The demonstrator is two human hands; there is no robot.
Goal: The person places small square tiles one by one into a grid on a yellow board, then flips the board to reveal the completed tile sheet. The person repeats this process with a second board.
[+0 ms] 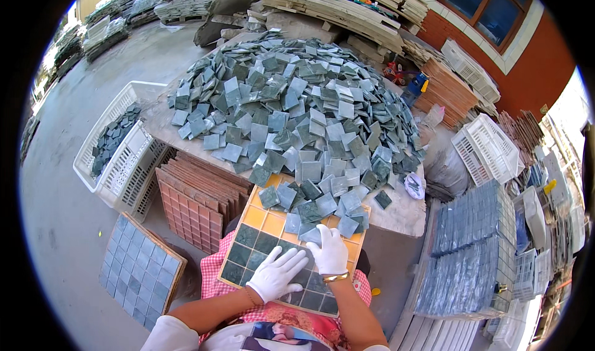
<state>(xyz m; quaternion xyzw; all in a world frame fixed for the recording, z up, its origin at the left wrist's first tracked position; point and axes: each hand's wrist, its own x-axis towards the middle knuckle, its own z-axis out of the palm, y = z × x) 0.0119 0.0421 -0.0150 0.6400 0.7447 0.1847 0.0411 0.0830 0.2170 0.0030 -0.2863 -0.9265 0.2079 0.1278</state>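
A yellow grid tray point(255, 216) lies tilted before me, its near squares filled with dark green-grey stone tiles point(247, 235). My left hand point(277, 275), in a white glove, rests flat on the tiles in the tray, fingers stretched out. Also white-gloved, my right hand point(330, 252) is bent over the tray's middle, thumb and forefinger at the edge of a grey stone tile point(308, 234). Part of that tile is hidden by the fingers. Loose tiles point(310, 211) spill over the tray's far side from a big heap point(297, 109) on the table.
A finished-looking tile panel point(139, 267) leans at lower left, beside stacked reddish grid trays point(192, 202). White plastic crates point(127, 159) stand left of the table point(403, 214). On the right are wrapped tile stacks point(468, 252) and another white crate point(486, 149).
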